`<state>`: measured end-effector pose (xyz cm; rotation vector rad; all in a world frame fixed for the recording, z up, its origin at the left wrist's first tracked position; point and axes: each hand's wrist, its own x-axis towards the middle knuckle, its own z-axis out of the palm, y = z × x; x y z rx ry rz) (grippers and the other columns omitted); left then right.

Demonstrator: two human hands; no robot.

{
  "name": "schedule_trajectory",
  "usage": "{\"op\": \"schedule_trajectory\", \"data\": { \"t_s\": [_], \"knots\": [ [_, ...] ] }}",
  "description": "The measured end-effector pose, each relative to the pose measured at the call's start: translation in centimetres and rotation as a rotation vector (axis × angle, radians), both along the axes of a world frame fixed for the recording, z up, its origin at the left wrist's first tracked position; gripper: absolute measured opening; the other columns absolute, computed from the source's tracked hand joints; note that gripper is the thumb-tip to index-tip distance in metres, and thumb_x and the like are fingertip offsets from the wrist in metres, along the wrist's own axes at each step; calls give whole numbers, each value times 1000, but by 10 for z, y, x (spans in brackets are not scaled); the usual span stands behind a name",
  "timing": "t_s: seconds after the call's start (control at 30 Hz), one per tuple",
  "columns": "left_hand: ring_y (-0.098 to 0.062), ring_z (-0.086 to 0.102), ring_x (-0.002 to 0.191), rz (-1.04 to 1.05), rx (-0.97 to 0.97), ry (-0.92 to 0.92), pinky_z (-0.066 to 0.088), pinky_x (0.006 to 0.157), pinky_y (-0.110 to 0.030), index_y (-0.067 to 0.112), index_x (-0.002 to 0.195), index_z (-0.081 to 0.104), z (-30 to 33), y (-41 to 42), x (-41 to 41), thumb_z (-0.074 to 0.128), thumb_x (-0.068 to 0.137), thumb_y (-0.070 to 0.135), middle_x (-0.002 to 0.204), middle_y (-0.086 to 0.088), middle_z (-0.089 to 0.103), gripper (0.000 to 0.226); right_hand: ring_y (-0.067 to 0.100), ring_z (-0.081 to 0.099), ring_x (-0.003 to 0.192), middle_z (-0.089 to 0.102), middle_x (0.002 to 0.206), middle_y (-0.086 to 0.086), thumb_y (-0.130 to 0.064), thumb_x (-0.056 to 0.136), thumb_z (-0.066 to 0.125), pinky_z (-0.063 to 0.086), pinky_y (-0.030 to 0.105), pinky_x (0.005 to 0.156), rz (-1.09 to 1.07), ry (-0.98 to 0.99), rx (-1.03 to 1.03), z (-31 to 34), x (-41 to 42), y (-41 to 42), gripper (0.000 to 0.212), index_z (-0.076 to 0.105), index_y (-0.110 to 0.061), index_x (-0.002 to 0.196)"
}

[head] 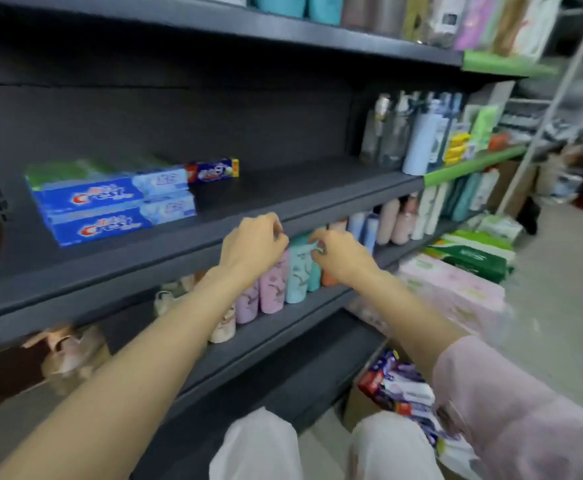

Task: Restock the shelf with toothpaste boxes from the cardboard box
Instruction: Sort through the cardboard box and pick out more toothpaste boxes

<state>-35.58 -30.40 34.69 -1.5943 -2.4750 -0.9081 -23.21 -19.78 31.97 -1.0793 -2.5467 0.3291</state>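
Two stacked blue Crest toothpaste boxes lie at the left of the dark shelf, with green boxes behind them and a darker blue box to their right. My left hand and my right hand hover close together in front of the shelf's front edge, fingers curled, nothing visibly held. The cardboard box stands on the floor at the lower right, with several toothpaste boxes inside, partly hidden by my right sleeve.
Pastel bottles fill the shelf below, right behind my hands. Tall bottles stand at the right end of the toothpaste shelf. Tissue packs are piled on the floor to the right. My knees show at the bottom.
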Motion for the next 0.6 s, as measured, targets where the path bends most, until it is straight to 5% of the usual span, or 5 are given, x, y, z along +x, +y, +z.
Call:
{"op": "schedule_trajectory", "data": {
  "t_s": [0.33,0.6],
  "knots": [
    [-36,60,104,-431,-446,-122,48,81,-37,10,101,63,-187,181,224,50,89,26,113,-19,63,24,35,59,108,60,116,16,-25,93,51,49,39,86,-584,-232,-408,-186,263,91,29,61,-10,115],
    [-34,57,108,-564,-728,-191,46,85,-39,9,105,61,-329,255,348,51,88,23,115,-16,63,24,35,56,108,58,120,17,-17,87,49,49,38,87,-777,-300,-684,-319,406,128,29,58,-7,113]
  ]
}}
